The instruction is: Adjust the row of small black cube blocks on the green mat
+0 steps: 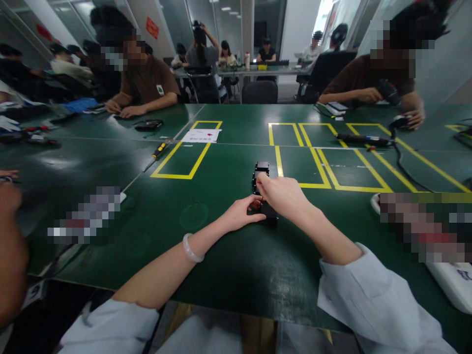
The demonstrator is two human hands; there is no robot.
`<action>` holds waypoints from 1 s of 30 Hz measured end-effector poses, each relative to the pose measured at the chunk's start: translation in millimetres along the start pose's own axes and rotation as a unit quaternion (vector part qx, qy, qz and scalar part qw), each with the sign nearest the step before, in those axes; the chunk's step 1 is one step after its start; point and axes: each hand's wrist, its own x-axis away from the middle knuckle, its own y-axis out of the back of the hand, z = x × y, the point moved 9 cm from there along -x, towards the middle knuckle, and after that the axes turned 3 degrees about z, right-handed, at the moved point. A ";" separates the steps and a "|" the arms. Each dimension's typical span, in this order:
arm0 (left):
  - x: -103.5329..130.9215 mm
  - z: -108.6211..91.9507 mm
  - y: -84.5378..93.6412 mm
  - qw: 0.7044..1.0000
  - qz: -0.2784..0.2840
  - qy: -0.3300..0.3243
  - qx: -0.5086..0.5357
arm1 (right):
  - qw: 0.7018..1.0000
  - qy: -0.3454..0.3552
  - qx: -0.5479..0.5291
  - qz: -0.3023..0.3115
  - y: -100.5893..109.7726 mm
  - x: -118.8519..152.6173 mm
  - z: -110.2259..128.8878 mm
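Note:
A black object made of several blocky sections in a row [262, 166] lies on the green table in front of me. My left hand [243, 212] is at the near part of it, thumb and fingertips curved against its left side. The thumb reaches a flat black piece [270, 212] at the near end. My right hand [282, 194] is above the middle of the object with the fingers closed in a pinch. Whatever sits between those fingertips is hidden by the hand.
Yellow tape outlines [309, 186] mark the green table [221, 270]. A yellow-black screwdriver [159, 150] and a paper sheet [201, 135] lie left; a black cylindrical tool with a cable [363, 140] lies right. Blurred-out devices flank me. Co-workers sit opposite, and a person's arm [11, 246] shows left.

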 end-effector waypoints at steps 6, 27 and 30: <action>0.4 -0.3 -0.1 1.000 0.001 0.005 -0.002 | 1.000 0.006 -0.030 -0.005 2.8 2.0 3.0; 0.1 -0.2 -0.2 1.000 0.000 0.009 -0.001 | 1.000 0.000 -0.001 0.014 2.2 0.6 3.0; 0.2 -1.7 0.6 1.000 -0.001 0.008 -0.001 | 1.000 0.003 -0.013 0.010 1.9 0.8 3.0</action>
